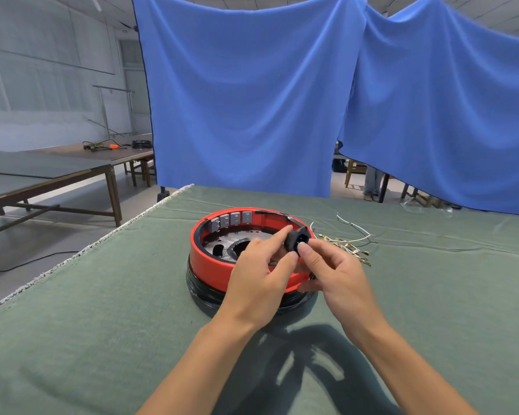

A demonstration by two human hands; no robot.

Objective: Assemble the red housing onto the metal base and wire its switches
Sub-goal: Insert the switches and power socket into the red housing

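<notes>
A red housing (pixel 215 265) sits on a dark metal base (pixel 204 292) at the middle of a green-covered tabletop (pixel 102 310). Above its right rim, the left hand (pixel 259 277) and right hand (pixel 333 265) together pinch a small black part (pixel 295 239), possibly a socket. Grey switches (pixel 234 218) line the far inner wall. Loose wires (pixel 348 244) lie just right.

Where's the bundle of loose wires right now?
In the head view, the loose wires lie on the green cloth, just right of the red housing, beyond the right hand.
</notes>
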